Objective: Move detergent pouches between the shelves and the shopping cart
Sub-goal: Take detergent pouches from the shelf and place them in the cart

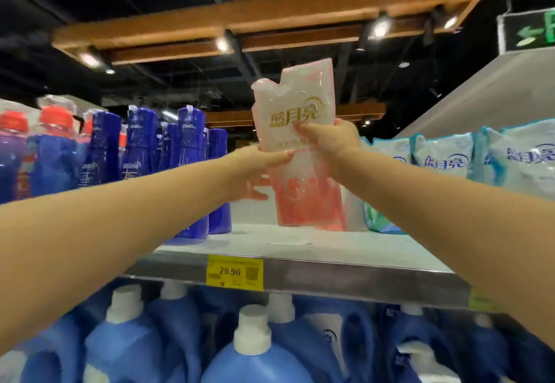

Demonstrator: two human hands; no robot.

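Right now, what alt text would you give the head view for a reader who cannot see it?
The left hand and right hand grip a pink-and-white detergent pouch upright at the upper shelf. Dark blue bottles stand to its left, pale blue pouches to its right, and blue jugs with white caps sit below.

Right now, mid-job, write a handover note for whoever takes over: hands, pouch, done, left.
Left hand grips the pink pouch at its left edge; right hand grips its right edge.
The pouch is upright over the shelf, in the gap between blue bottles and pale pouches. Whether its base touches is unclear.
The cart is not in view.
Done: pouch held at the shelf.
Left: likely seat it and let go, or lift it away; I cannot tell which.
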